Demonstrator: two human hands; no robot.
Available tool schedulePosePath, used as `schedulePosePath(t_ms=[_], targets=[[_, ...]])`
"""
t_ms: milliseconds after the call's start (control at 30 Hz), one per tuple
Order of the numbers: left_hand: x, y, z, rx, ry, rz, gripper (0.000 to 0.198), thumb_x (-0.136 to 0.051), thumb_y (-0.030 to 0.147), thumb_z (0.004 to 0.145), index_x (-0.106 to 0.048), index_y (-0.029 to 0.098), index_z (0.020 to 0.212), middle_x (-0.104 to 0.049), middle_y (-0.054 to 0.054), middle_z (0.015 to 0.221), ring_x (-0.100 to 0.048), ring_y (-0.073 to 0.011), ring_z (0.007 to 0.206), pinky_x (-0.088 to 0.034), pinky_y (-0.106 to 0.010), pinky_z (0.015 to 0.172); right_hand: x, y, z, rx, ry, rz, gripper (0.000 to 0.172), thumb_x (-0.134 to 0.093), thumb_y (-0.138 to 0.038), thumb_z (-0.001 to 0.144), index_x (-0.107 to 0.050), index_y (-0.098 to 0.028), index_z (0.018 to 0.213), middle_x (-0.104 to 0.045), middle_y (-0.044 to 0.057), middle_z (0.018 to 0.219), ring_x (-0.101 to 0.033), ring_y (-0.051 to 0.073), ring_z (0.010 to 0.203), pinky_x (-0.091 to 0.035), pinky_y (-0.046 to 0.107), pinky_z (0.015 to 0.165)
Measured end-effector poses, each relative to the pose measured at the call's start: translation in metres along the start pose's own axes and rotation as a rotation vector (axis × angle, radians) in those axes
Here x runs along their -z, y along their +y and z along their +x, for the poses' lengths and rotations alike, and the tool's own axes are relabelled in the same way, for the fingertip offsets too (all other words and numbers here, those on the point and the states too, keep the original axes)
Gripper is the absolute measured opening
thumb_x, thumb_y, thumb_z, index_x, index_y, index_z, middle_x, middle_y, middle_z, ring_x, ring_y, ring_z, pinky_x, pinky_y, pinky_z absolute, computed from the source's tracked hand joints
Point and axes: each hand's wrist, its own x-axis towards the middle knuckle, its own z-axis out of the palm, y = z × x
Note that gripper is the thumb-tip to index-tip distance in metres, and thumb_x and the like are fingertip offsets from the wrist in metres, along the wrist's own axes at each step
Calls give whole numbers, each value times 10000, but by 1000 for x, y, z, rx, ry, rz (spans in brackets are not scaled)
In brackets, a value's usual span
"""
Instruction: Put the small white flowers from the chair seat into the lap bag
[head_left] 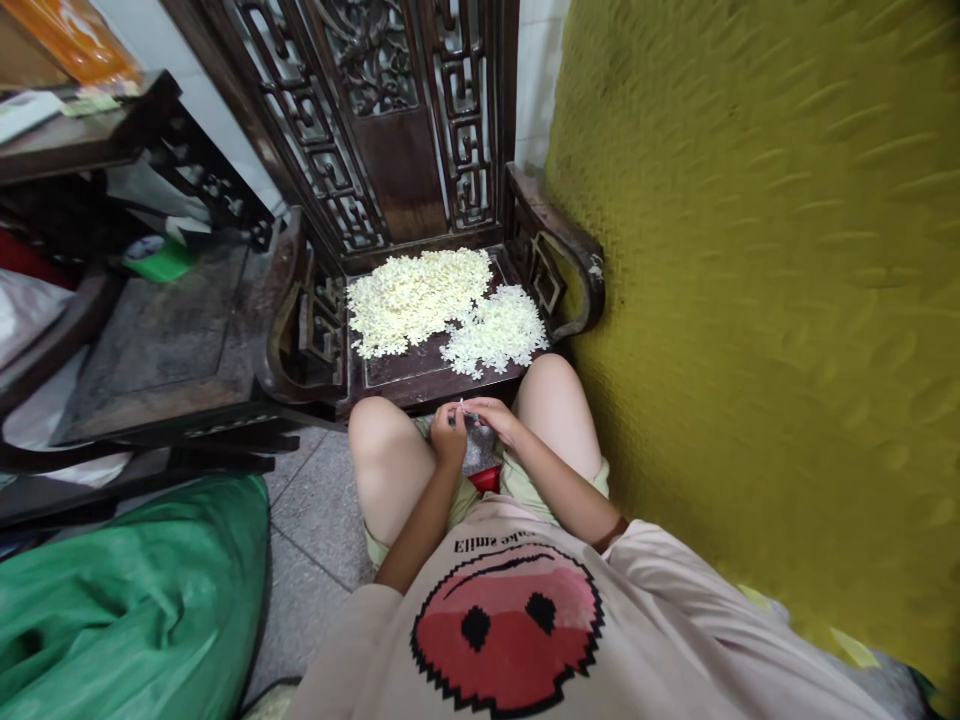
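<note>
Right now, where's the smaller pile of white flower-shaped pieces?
In the head view, the smaller pile lies at the front right of the dark wooden seat, beside the larger yellowish pile and near the right armrest.

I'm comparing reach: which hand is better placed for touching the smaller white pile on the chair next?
Probably the right hand: it lies almost directly below the smaller white pile, while the left hand sits farther left. Their fingers meet, though.
</note>
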Motion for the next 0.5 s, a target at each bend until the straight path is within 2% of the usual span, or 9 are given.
schedulePosePath(t_ms=[233,500], targets=[[0,-1,1,-55,61,91,182,-483,278,805,-634,180,788,-598,-61,843,-543,-173,827,-403,-301,811,0,-1,1,25,58,10,226,-708,-303,555,-711,-169,736,-690,49,786,-572,135,708,-350,221,571],[1,2,2,-23,3,-18,200,-473,288,816,-637,179,778,-612,-34,782,-548,-142,748,-420,-255,734,0,-2,0,16,53,22,254,-689,-354,581,-711,-160,744,-688,62,787,-566,138,705,-339,219,556]])
